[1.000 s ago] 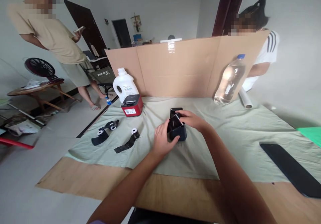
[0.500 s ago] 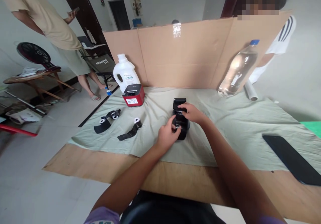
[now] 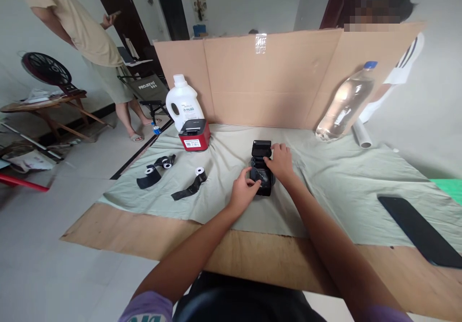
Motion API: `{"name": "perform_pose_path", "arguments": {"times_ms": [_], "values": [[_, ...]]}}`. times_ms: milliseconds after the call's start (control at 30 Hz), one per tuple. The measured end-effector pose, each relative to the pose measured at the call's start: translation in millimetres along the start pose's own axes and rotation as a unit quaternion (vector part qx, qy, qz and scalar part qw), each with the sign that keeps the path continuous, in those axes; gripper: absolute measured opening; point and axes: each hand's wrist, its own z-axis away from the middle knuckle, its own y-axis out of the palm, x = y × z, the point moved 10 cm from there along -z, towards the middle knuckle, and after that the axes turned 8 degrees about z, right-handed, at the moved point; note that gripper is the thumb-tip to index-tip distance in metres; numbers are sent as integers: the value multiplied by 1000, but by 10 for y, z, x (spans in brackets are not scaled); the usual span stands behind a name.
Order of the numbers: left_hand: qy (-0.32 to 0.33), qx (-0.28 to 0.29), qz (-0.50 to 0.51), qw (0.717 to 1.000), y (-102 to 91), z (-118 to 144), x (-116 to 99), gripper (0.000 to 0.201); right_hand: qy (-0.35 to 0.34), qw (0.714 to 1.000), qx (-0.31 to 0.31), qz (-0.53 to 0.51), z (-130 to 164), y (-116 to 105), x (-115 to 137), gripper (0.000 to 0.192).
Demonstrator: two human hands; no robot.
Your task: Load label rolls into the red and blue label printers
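A small black printer (image 3: pixel 266 188) sits on the cloth in front of me, its lid (image 3: pixel 262 148) raised at the far end. Something dark and glossy lies in its open bay; I cannot make out exactly what. My left hand (image 3: pixel 244 188) grips the printer's left side, with thumb and fingertips at the bay's edge. On the opposite side, my right hand (image 3: pixel 282 162) has its thumb at the bay's rim near the hinge and its other fingers beside the lid. To the left lie rolls of black paper (image 3: pixel 195 187) with white cores, partly unwound.
A red and black boxy printer (image 3: pixel 195 136) stands before a white jug (image 3: pixel 184 103). At right are a large clear bottle (image 3: pixel 344 103), a white tube (image 3: pixel 362 134) and a black phone-like slab (image 3: pixel 420 228). A cardboard screen (image 3: pixel 267 83) closes off the back; two people are beyond it.
The black strip curving over the printer's front no longer shows, and the bay is more exposed. My right hand has shifted from over the bay to the right side.
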Motion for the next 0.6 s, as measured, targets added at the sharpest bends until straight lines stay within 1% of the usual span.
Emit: {"name": "perform_pose_path", "arguments": {"times_ms": [33,100,167,233,267,333,400,433,500,533,600], "values": [[0,2,4,1000,8,3,-3,55,-8,1000,-19,-20,-22,-43,-1,53],[1,9,15,1000,32,10,-5,55,-50,995,-30,-77,-65,-90,29,55],[8,21,26,999,65,19,-11,51,-86,986,-23,-138,-92,-132,37,46],[18,35,33,999,101,30,-23,41,-101,977,-12,-185,-93,-186,11,34],[23,41,32,998,115,36,-29,33,-111,974,5,-199,-79,-193,16,27],[30,47,26,998,128,44,-39,20,-144,966,70,-204,-13,-142,85,15],[34,48,17,998,126,49,-49,14,-163,960,124,-190,66,-74,153,10],[34,48,13,998,125,52,-52,13,-160,962,131,-177,87,-57,164,10],[34,50,9,998,127,58,-51,12,-131,974,115,-145,83,-44,136,15],[33,51,7,998,130,63,-47,11,-105,980,110,-132,70,-17,97,20],[32,52,4,998,137,76,-38,11,-44,981,136,-130,53,113,-5,36]]}}
